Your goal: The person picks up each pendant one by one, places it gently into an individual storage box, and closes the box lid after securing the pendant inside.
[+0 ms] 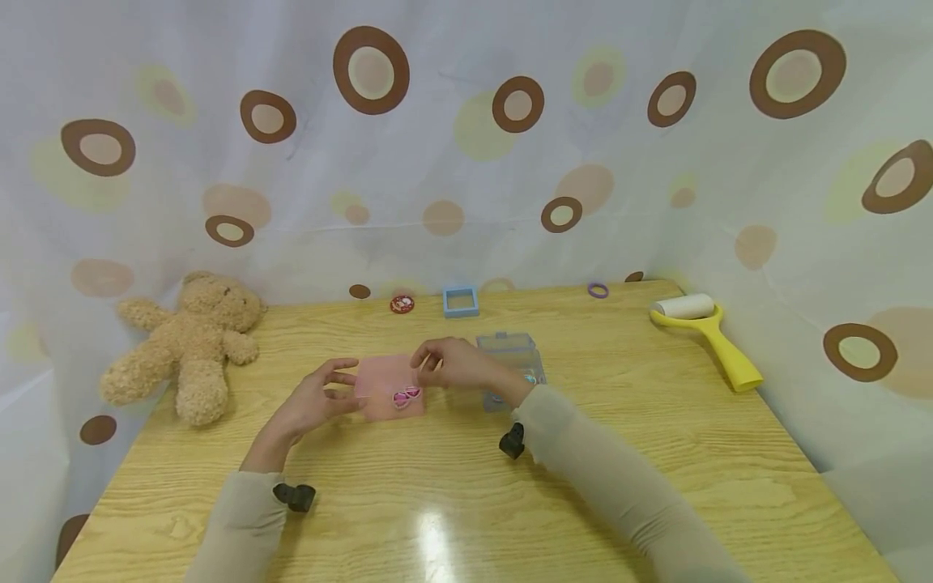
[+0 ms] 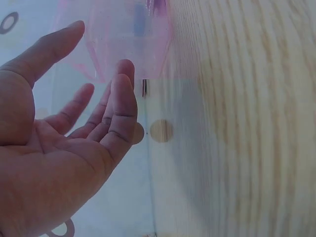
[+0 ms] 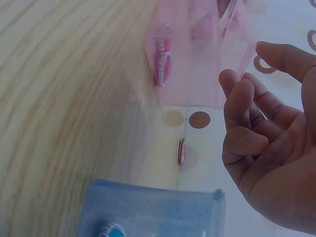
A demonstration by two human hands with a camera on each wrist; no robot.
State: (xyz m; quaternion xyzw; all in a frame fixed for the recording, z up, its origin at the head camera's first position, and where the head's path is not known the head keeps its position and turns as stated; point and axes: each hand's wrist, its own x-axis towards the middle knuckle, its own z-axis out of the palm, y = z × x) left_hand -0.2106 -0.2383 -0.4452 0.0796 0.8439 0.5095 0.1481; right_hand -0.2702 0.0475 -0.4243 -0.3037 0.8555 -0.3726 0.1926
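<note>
A see-through pink box [image 1: 370, 374] stands on the table between the two hands. Inside it lie pink gem pieces with pale beaded edges [image 3: 162, 66]. The left hand [image 1: 315, 400] is at the box's left side, thumb and fingers spread with nothing between them. At the right side is the right hand [image 1: 455, 364]; its thumb and forefinger are apart near the box's upper edge, other fingers loosely bent. Whether its fingertips touch the box I cannot tell. Partly behind the right forearm, a see-through blue box [image 1: 510, 344] holds a blue gem piece [image 3: 113, 230].
A teddy bear [image 1: 197, 344] sits at the far left. Along the back lie a red round badge [image 1: 402, 304], a light blue square frame [image 1: 461, 313] and a purple ring [image 1: 598, 295]. A yellow-handled lint roller [image 1: 717, 340] lies at the right edge.
</note>
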